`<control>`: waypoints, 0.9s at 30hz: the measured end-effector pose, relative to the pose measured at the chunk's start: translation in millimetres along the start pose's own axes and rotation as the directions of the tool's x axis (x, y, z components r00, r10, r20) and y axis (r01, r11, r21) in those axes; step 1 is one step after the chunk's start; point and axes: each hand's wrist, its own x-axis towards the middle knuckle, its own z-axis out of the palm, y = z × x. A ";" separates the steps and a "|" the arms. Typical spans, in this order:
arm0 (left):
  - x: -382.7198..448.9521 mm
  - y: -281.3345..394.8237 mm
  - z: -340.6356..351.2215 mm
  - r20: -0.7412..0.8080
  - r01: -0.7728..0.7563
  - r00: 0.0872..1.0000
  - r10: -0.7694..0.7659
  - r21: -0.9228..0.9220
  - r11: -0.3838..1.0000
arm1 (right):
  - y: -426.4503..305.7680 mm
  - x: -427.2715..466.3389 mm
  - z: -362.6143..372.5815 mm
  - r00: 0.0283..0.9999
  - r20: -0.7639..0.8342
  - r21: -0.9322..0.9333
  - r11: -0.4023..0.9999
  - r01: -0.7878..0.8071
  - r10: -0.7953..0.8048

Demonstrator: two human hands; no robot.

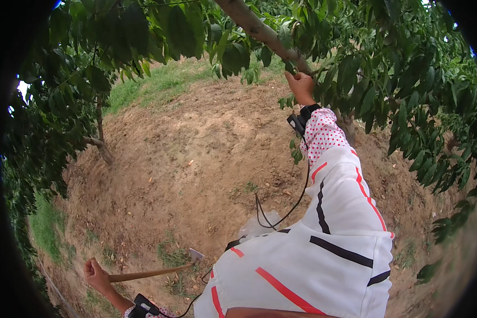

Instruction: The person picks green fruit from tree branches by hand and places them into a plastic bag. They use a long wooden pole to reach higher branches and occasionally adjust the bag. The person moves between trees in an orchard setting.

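Note:
My left hand, low at the left, is closed around the end of the wooden handle of a hoe. The hoe's pale metal blade rests near the ground beside a tuft of weeds. Raised at the upper right, my right hand is at a tree branch, its fingers curled against the lower part of the branch among leaves. Whether it grips the branch or a twig is hard to tell. Both wrists carry black strapped devices with cables.
Leafy branches hang over the top and right. Another small tree trunk stands at the left. Dry bare soil slopes between the trees, with grass patches. A black cable loops by my body.

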 end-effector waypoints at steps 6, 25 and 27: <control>-5.3 5.9 4.7 -0.008 0.001 1.000 -0.001 -0.004 1.000 | -3.0 26.1 -3.0 0.982 -0.186 0.032 0.999 -0.020 0.025; 4.1 -7.1 4.0 -0.021 0.010 1.000 -0.009 0.038 0.999 | 34.7 -14.0 10.9 0.999 0.024 0.012 0.999 0.040 -0.040; 3.3 -2.1 9.9 -0.008 0.007 1.000 -0.006 0.039 0.999 | 29.7 3.2 13.6 0.988 -0.083 0.057 0.990 0.132 -0.127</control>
